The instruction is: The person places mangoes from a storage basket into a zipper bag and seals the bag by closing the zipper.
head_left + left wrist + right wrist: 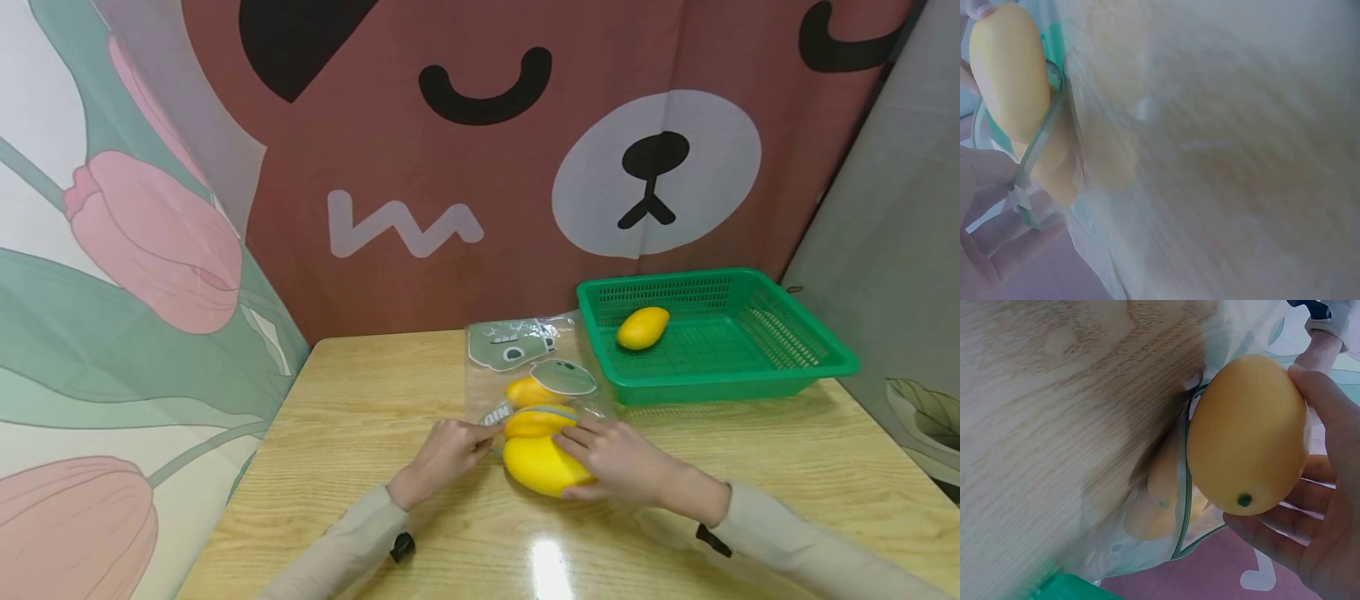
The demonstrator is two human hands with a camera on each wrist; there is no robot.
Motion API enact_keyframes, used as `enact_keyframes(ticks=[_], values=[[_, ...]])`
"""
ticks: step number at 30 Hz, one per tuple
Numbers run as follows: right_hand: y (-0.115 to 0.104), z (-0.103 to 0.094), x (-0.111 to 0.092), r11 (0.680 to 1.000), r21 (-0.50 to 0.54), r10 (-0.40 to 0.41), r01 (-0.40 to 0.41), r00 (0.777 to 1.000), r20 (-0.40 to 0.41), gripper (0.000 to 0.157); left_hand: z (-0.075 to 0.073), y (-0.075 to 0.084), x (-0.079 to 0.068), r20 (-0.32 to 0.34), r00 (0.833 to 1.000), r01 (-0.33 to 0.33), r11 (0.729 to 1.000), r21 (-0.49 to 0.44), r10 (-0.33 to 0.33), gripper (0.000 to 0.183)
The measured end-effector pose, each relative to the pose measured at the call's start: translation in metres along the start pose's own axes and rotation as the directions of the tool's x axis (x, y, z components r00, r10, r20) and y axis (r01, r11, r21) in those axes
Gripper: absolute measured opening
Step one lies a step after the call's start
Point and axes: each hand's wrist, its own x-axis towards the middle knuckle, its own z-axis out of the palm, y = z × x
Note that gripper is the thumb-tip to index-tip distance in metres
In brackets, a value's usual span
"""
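My right hand [618, 460] grips a yellow mango [542, 468] from its right side, at the mouth of a clear zip bag [512, 343] with green cartoon prints. In the right wrist view this mango [1247, 434] shows a small green stem dot, with fingers and thumb spread round it. The bag's green-edged mouth [1183, 487] stands parted beside it, and more mangoes [1163, 512] lie inside the bag. My left hand [450, 450] pinches the bag's edge on the left. Up close in the left wrist view, its fingers hold the strip near a pale slider [1020, 198].
A green plastic basket [735, 390] stands at the back right, right by the bag, with one mango [643, 327] in it. The wooden table [375, 400] meets a printed bear curtain [390, 292] at the back. Printed curtains also hang on both sides.
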Motion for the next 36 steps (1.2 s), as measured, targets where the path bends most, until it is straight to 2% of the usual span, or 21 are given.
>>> enact_keyframes(ticks=[6, 17, 28, 36], values=[[-0.003, 0.004, 0.003, 0.998, -0.061, 0.022, -0.022, 1.000, -0.002, 0.070, 0.000, 0.000, 0.000, -0.008, 1.000, -0.003, 1.000, -0.001, 0.003, 0.030], [-0.009, 0.008, 0.007, 0.992, -0.110, 0.061, -0.068, 0.996, -0.068, 0.069, 0.000, 0.000, 0.000, -0.025, 1.000, -0.016, 1.000, -0.015, 0.015, 0.028], [-0.015, 0.007, 0.012, 0.985, -0.122, 0.124, -0.125, 0.992, -0.020, 0.069, -0.001, 0.001, 0.001, -0.017, 1.000, -0.004, 1.000, -0.017, 0.004, 0.030], [-0.016, 0.010, 0.014, 0.980, -0.137, 0.141, -0.147, 0.989, -0.053, 0.069, -0.002, 0.001, 0.001, -0.023, 1.000, -0.010, 1.000, -0.013, 0.010, 0.029]])
